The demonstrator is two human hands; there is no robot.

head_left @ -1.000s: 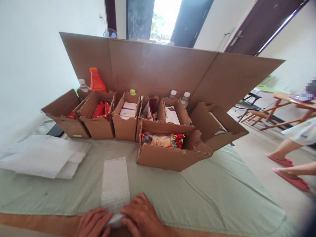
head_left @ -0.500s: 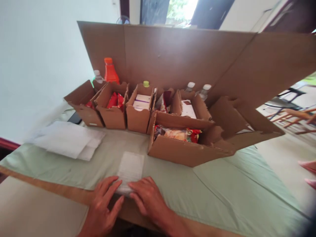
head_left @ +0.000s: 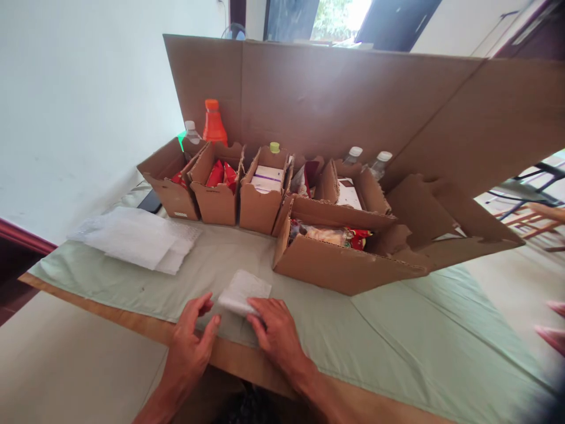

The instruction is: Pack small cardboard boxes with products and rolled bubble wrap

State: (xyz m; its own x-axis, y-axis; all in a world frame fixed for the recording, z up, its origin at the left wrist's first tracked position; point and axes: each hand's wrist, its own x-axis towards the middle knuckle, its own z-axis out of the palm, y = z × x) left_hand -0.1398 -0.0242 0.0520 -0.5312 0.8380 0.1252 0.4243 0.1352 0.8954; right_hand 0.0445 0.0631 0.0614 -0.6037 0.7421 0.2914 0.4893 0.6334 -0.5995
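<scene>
The right hand (head_left: pixel 274 331) presses flat-fingered on the rolled foam sheet (head_left: pixel 244 290), gripping nothing; the left hand (head_left: pixel 190 347) hovers spread just beside it. Under so light a hold, it could uncurl.

Near edge of worktop (head_left: pixel 397 347), covered with pale green cloth. Small white foam pad (head_left: pixel 245 288), folded or rolled, lying on cloth. Right grip (head_left: pixel 276 333), a bare hand, fingers flat on pad's near edge. Left grip (head_left: pixel 192 344), fingers spread, just beside pad's left end. Stack of foam sheets (head_left: pixel 136 238) further left. Behind, row of open boxes (head_left: pixel 216 203) with red packets and cartons. Larger box (head_left: pixel 335 271) in front of row, snack bags inside. Tall cardboard sheet (head_left: pixel 331 100) upright at back, orange bottle (head_left: pixel 214 122) before it.
</scene>
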